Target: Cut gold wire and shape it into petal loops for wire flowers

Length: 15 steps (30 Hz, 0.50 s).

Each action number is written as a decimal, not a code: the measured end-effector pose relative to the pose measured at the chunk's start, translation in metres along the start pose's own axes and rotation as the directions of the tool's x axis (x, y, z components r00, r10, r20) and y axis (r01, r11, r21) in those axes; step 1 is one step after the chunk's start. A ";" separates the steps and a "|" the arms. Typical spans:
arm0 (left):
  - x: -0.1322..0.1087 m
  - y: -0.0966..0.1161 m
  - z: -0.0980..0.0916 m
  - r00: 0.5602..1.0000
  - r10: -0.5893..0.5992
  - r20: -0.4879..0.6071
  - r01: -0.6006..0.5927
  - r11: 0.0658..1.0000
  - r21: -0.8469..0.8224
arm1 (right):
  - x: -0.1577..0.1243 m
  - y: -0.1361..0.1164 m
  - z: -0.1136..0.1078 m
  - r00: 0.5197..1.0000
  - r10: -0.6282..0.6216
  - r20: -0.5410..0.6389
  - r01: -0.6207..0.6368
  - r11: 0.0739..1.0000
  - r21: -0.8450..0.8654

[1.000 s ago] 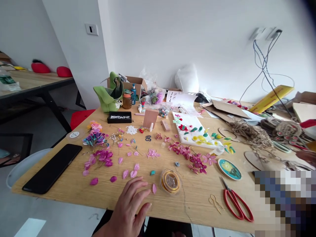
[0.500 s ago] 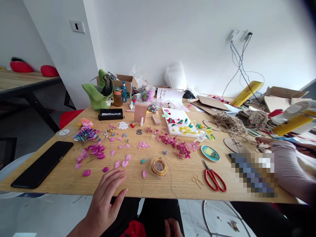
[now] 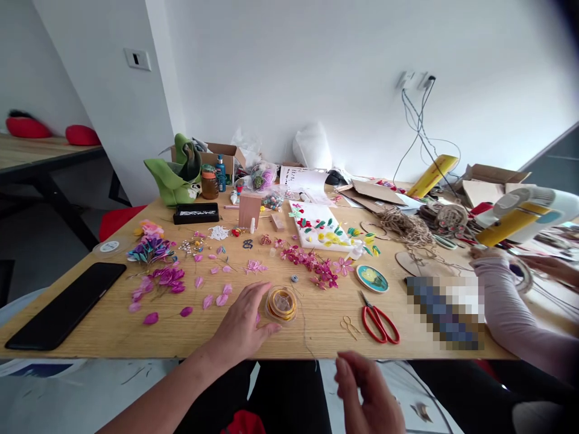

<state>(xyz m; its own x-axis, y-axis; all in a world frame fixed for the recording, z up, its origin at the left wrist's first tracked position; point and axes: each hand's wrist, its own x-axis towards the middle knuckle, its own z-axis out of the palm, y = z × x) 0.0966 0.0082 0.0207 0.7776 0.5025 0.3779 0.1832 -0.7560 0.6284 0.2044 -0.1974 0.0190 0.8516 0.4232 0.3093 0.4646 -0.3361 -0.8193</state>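
My left hand (image 3: 244, 319) is low over the table, its fingers reaching to the left side of a clear spool of gold wire (image 3: 281, 303). The thumb is apart from the fingers and the hand is open. Part of a pink petal shows beside it. My right hand (image 3: 368, 395) is raised before the table's front edge, fingers curled in, with nothing visible in them. A thin strand of wire (image 3: 305, 337) trails from near the spool over the edge. Closest to my right hand on the table are red-handled scissors (image 3: 380, 324) and a bent gold hairpin (image 3: 349, 326).
Loose pink petals (image 3: 221, 299), magenta flowers (image 3: 316, 269) and a round painted plaque (image 3: 372, 278) lie around. A black phone (image 3: 67, 304) rests at left. At right, a co-worker's sleeve (image 3: 511, 310) reaches over the table near twine (image 3: 398, 226).
My left hand has moved right and forward to the spool. My right hand has risen from my lap towards the table edge. The view has shifted slightly right.
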 end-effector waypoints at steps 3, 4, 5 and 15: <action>0.004 -0.005 0.009 1.000 -0.009 0.006 0.009 1.000 0.002 | 0.047 -0.017 0.001 0.972 -0.103 0.211 0.108 0.994 -0.014; 0.005 -0.006 0.011 1.000 -0.007 0.010 0.007 1.000 0.005 | 0.061 -0.020 0.005 0.958 -0.127 0.256 0.140 0.990 -0.034; 0.006 -0.007 0.013 1.000 -0.003 0.015 0.003 1.000 0.007 | 0.073 -0.022 0.011 0.949 -0.136 0.286 0.159 0.985 -0.062; 0.009 -0.009 0.023 0.998 0.059 0.024 -0.059 0.998 -0.005 | 0.113 -0.011 0.061 0.893 -0.099 0.438 0.214 0.951 -0.222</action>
<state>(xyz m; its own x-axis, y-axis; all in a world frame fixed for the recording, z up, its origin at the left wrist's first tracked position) 0.1160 0.0100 0.0032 0.8014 0.4470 0.3975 0.1343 -0.7820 0.6087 0.2809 -0.0951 0.0335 0.6087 0.7799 0.1456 0.6778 -0.4158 -0.6064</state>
